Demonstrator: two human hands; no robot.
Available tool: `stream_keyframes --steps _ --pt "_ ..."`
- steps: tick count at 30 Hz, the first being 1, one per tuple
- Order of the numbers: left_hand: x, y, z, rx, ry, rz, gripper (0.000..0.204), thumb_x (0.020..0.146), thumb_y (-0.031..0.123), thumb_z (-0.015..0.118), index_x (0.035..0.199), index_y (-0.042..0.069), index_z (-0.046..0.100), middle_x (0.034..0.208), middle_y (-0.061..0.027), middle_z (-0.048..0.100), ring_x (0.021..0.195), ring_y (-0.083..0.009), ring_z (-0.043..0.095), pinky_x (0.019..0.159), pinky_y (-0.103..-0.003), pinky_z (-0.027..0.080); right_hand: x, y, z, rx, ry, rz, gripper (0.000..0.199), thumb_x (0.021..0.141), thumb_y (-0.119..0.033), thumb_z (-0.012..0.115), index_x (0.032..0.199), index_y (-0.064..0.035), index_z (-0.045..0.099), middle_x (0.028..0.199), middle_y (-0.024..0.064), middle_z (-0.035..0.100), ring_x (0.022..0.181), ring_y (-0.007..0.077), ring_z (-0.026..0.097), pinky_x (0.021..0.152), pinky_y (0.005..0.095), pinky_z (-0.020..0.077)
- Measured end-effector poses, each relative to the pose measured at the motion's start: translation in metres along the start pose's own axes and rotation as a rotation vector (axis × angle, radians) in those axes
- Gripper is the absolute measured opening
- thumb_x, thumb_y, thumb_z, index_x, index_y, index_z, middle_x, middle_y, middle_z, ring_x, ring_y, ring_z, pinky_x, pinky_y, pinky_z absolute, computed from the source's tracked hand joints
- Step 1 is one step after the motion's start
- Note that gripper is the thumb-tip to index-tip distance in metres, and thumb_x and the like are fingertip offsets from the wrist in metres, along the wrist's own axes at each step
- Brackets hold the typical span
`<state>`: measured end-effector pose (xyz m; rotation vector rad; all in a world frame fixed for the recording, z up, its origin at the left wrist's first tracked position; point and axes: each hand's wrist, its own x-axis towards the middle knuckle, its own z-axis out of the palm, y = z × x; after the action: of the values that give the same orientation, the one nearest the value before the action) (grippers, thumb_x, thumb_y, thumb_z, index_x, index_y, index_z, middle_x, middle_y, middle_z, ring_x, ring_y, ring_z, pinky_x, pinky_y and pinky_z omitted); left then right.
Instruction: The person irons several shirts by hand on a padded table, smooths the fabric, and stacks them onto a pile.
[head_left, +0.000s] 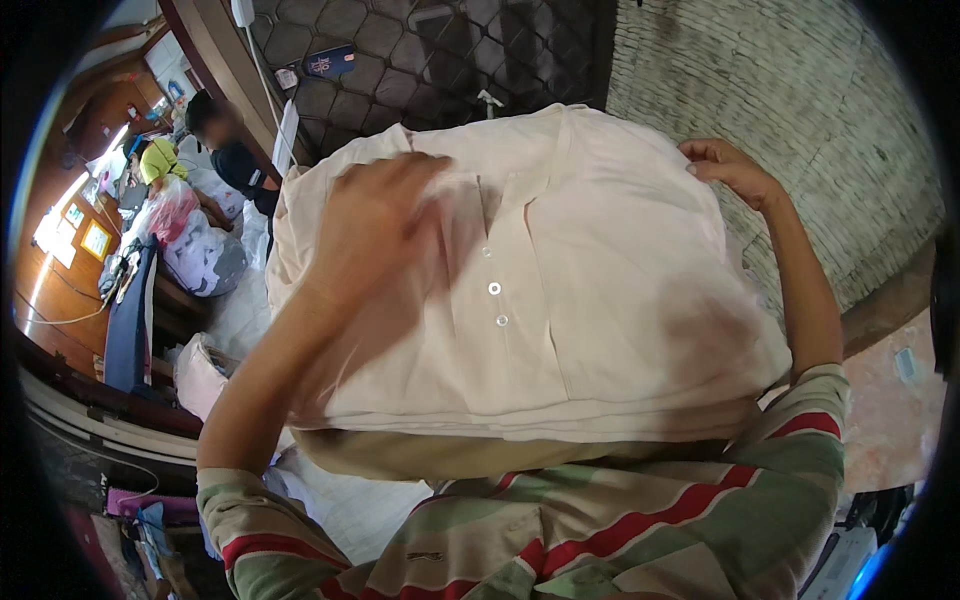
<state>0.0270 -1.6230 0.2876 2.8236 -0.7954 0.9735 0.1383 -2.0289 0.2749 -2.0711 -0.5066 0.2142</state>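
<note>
Open lane over the shirts (640, 290), middle to right, between the two forearms. Left hand (385, 205) blocks the upper left, its forearm cutting across the left side; blurred, can't tell if it touches. Right hand (735, 172) is at the far right corner, its forearm fencing off the right edge. Near side: torso (640, 530) close up, tight access. Far side: dark panel (420, 70), metal fitting (489, 100) just past the edge, in the way mid-span. Far left: post (215, 60) and hanging cord (262, 75) crowd the corner.
</note>
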Motion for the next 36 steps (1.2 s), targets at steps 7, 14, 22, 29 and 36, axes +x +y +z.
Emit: stream_keyframes --steps 7,14,22,29,36 --pt "0.036 0.067 0.046 -0.2 -0.086 0.044 0.042 0.081 0.03 0.053 0.119 0.014 0.047 0.11 -0.0116 0.053 0.098 -0.0296 0.052 0.084 -0.044 0.039 0.012 0.006 0.023 0.0 0.242 -0.383 0.015 0.084 -0.022 0.057 0.085 -0.0062 0.056 0.079 -0.0047 0.052 0.075 0.0054 0.044 0.072 0.0218 0.0354" --pt "0.036 0.075 0.064 -0.165 -0.115 -0.043 0.043 0.083 0.034 0.049 0.121 0.015 0.046 0.112 -0.0134 0.052 0.098 -0.0296 0.052 0.083 -0.048 0.038 -0.006 -0.012 0.022 0.168 0.2 -0.155 0.019 0.085 -0.025 0.056 0.084 -0.007 0.051 0.078 -0.005 0.047 0.075 0.0043 0.042 0.068 0.0209 0.0345" --pt "0.096 0.058 0.105 -0.682 0.085 0.036 0.033 0.077 -0.001 0.049 0.108 0.006 0.056 0.089 -0.0154 0.057 0.077 -0.0266 0.056 0.068 -0.03 0.043 0.007 0.011 0.02 0.11 0.194 -0.302 0.015 0.086 -0.023 0.055 0.09 -0.0085 0.052 0.077 -0.0054 0.049 0.073 0.0034 0.043 0.065 0.0195 0.0361" --pt "0.084 0.042 0.116 -0.542 0.317 -0.172 0.036 0.074 -0.005 0.044 0.104 0.008 0.06 0.103 -0.0154 0.057 0.091 -0.0312 0.056 0.077 -0.032 0.044 -0.018 -0.023 0.024 0.211 -0.227 -0.063 0.025 0.08 -0.021 0.061 0.098 -0.0061 0.051 0.073 -0.0062 0.05 0.061 0.002 0.041 0.054 0.0196 0.0344" --pt "0.086 0.044 0.121 -0.645 0.345 -0.166 0.037 0.076 -0.007 0.043 0.105 0.009 0.06 0.107 -0.0148 0.057 0.093 -0.0285 0.056 0.08 -0.029 0.043 -0.025 -0.027 0.012 0.139 -0.214 -0.208 0.026 0.075 -0.021 0.066 0.091 -0.0015 0.059 0.074 -0.0033 0.055 0.069 0.0037 0.047 0.062 0.02 0.0381"
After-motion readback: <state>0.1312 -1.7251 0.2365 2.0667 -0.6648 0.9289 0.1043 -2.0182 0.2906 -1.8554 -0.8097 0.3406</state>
